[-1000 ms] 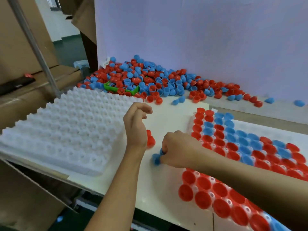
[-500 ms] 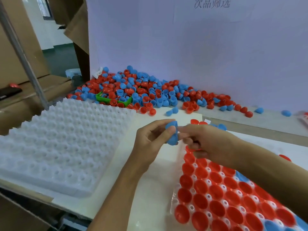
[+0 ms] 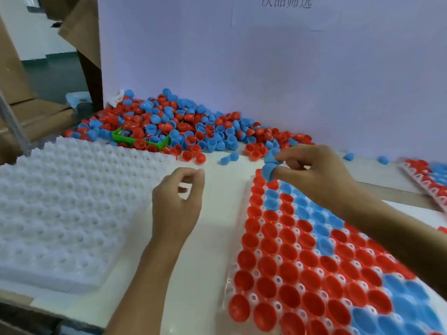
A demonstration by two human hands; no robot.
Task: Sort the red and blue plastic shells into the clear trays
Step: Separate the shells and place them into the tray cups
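1. Left of the filled tray (image 3: 227, 287), we see the empty white tray (image 3: 72, 213) lying flat on the tabletop (image 3: 217, 238).
2. Between the two, our left hand (image 3: 176, 204) hovers, fingers curled to the thumb, holding nothing.
3. Over the filled tray's far corner, our right hand (image 3: 314, 175) pinches two blue shells (image 3: 269, 165), domes pointing left, long axes roughly level.

Bare table (image 3: 205, 262) between empty tray (image 3: 60, 213), filled tray (image 3: 227, 281)
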